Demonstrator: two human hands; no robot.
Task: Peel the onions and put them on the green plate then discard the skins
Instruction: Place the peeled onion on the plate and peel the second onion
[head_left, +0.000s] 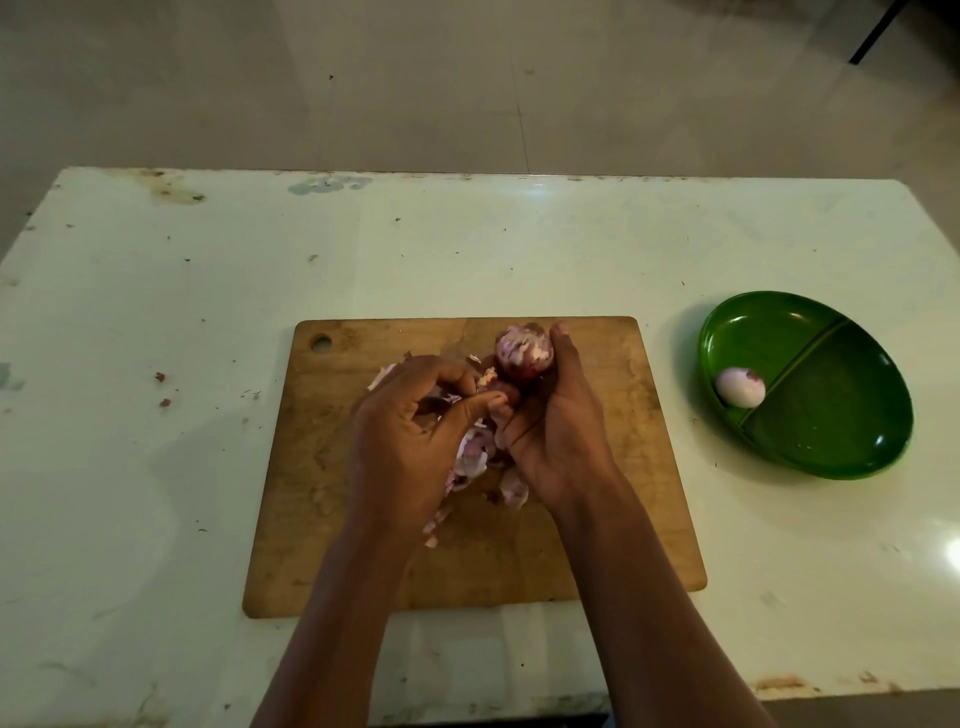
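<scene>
My right hand (556, 436) wraps the onion (522, 353), firm, probably slick; left hand (410, 431) pinches brittle papery skin (487, 375) at its near side

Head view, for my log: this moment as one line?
step: peeling; right hand: holds red onion; left hand: pinches skin; green plate: one peeled onion

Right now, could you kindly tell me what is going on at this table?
A person is peeling onions over a wooden cutting board. The right hand holds a partly peeled onion, and the left hand pinches skins just beside it, with more skins lying on the board beneath. One peeled onion already sits in the green plate, in the compartment nearer the board.
</scene>
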